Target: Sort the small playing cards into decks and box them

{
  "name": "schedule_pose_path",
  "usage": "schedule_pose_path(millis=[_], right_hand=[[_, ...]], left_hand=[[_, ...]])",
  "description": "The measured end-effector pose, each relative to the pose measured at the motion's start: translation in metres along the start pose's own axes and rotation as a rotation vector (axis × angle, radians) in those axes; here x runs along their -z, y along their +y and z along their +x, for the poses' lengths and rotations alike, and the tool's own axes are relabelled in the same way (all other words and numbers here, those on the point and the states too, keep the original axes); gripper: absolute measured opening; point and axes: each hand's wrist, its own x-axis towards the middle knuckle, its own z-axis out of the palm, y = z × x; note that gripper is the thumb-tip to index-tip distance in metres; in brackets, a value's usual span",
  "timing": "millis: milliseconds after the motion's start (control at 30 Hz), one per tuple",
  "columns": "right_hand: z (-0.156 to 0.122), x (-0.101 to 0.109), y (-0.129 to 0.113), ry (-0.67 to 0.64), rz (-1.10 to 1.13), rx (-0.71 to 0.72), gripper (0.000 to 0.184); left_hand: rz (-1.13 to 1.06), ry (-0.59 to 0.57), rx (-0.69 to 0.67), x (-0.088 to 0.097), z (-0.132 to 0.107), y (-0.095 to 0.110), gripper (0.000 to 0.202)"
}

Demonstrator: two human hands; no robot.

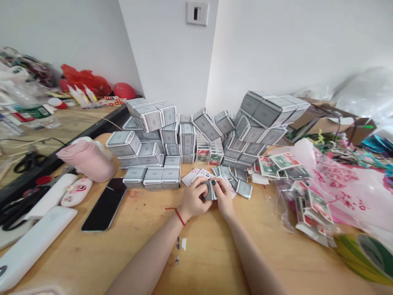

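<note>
My left hand (194, 199) and my right hand (223, 196) meet at the middle of the wooden table (211, 254), both closed around a small grey-backed deck of playing cards (209, 191). A red string circles my left wrist. Loose cards (196, 175) lie fanned on the table just beyond my fingers, some face up. Behind them rises a pile of several grey card boxes (159, 135), stacked in rough heaps to the left and to the right (260, 119).
A black phone (105, 205), a pink roll (87, 159) and white cases (33, 241) lie at left. Clear bags of flattened card boxes (310, 205), pink plastic (344, 180) and a tape roll (365, 250) crowd the right. Scissors (26, 161) and clutter sit on the far-left desk.
</note>
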Motion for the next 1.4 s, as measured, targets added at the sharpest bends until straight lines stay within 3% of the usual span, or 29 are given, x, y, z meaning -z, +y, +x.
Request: schedule_pose_path(millis=[633,1133,1400], right_hand=[[0.000,-0.002,0.007,0.025,-0.012,0.017,0.018],[-0.002,0.001,0.015,0.042,-0.268,0.133,0.032],[-0.003,0.003,0.012,-0.040,-0.068,-0.038,0.034]], left_hand=[[0.112,-0.047,-0.039,-0.001,0.000,-0.002,0.011],[0.222,-0.081,-0.032,-0.002,0.000,-0.002,0.011],[0.234,-0.074,0.001,-0.002,0.001,-0.003,0.011]])
